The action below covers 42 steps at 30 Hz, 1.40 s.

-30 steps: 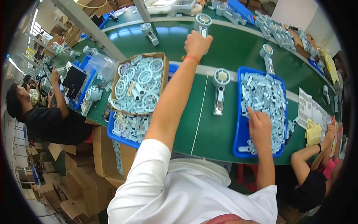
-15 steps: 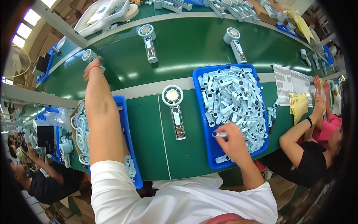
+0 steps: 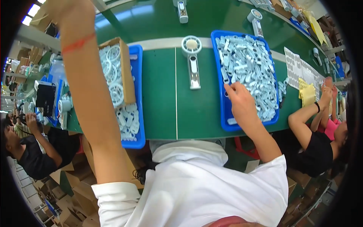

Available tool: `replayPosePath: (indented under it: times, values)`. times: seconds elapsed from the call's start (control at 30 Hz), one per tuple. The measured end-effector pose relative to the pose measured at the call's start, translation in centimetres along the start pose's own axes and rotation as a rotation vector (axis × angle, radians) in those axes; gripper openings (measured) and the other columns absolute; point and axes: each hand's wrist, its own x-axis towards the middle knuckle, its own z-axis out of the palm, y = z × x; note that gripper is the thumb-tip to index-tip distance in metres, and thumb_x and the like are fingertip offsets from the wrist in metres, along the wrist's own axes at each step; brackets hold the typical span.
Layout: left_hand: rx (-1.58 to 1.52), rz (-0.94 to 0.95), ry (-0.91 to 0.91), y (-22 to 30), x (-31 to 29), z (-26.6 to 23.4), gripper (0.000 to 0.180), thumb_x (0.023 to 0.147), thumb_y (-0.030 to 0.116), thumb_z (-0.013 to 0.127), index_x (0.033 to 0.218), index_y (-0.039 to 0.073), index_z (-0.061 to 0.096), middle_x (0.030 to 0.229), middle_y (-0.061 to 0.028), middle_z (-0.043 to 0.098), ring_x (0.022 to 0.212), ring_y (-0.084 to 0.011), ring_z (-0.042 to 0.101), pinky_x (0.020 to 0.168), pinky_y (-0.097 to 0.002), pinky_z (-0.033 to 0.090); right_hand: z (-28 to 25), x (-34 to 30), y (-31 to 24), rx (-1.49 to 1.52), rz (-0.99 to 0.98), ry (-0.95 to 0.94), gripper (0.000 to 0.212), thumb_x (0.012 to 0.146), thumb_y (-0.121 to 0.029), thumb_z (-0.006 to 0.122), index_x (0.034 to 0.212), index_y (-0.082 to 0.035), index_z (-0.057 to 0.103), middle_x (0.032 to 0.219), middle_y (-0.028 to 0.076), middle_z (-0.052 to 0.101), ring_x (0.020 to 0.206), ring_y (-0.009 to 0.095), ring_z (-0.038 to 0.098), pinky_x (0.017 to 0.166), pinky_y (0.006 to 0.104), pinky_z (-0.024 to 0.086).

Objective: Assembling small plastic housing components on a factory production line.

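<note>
Left hand (image 3: 72, 11) farther left, fan handle (image 3: 194, 73) bodyward

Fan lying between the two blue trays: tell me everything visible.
The fan looks like pale blue-grey plastic: a round head with a slotted rim and cream centre, joined to a straight handle bearing a white rounded piece, shinier grey below. It lies on the green bench, head away from the wearer. Nothing else touches it.

lt-blue handle covers (image 3: 247, 60), some w/ dark ovals, piled @ mixed angles in blue tray (image 3: 227, 109), mostly r. side.
</note>
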Motion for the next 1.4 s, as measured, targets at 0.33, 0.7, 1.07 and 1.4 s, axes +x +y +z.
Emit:
replayPosePath:
  times: [0.33, 0.7, 1.07, 1.4]
  values:
    - [0.025, -0.704, -0.202, 4.3, -32.4, -5.8, 0.05, 0.084, 0.042, 0.061, 0.111, 0.005, 0.041, 0.084, -0.0077, 0.053, 0.07, -0.0161, 0.057, 0.063, -0.0324, 0.053, -0.8, -1.2, -1.1, 0.073, -0.068, 0.151, 0.024, 0.066, 0.003, 0.063, 0.089, -0.002, 0.063, 0.078, 0.006, 0.062, 0.07, 0.024, 0.061, 0.063, 0.0326, 0.049]
    - [0.287, -0.834, -0.528, -0.2, -35.3, -7.3, 0.076, 0.073, 0.028, 0.075, 0.127, -0.001, 0.031, 0.109, -0.0096, 0.049, 0.094, -0.0146, 0.052, 0.076, -0.0267, 0.046, 0.0, -2.1, -8.1, 1.269, 0.462, -0.084, 0.028, 0.075, -0.001, 0.067, 0.102, 0.006, 0.062, 0.086, 0.011, 0.067, 0.077, 0.013, 0.063, 0.068, 0.0241, 0.052]
    - [0.515, -0.632, -0.715, -0.2, -34.3, -6.8, 0.083, 0.067, 0.016, 0.077, 0.131, -0.004, 0.028, 0.116, -0.0169, 0.047, 0.106, -0.0265, 0.049, 0.09, -0.0356, 0.04, 1.0, -2.0, -8.1, 1.25, 0.569, -0.096, 0.024, 0.078, -0.004, 0.067, 0.098, 0.007, 0.061, 0.082, 0.011, 0.066, 0.072, 0.012, 0.062, 0.063, 0.0246, 0.052]
    - [0.671, -0.593, -0.694, -0.8, -35.1, -6.8, 0.078, 0.067, 0.014, 0.073, 0.129, -0.007, 0.029, 0.114, -0.0211, 0.048, 0.104, -0.0316, 0.051, 0.087, -0.0376, 0.043, 1.7, -1.6, -7.7, 1.247, 0.59, -0.1, 0.023, 0.076, -0.007, 0.07, 0.091, 0.006, 0.06, 0.08, 0.01, 0.065, 0.067, 0.01, 0.061, 0.057, 0.0229, 0.051]
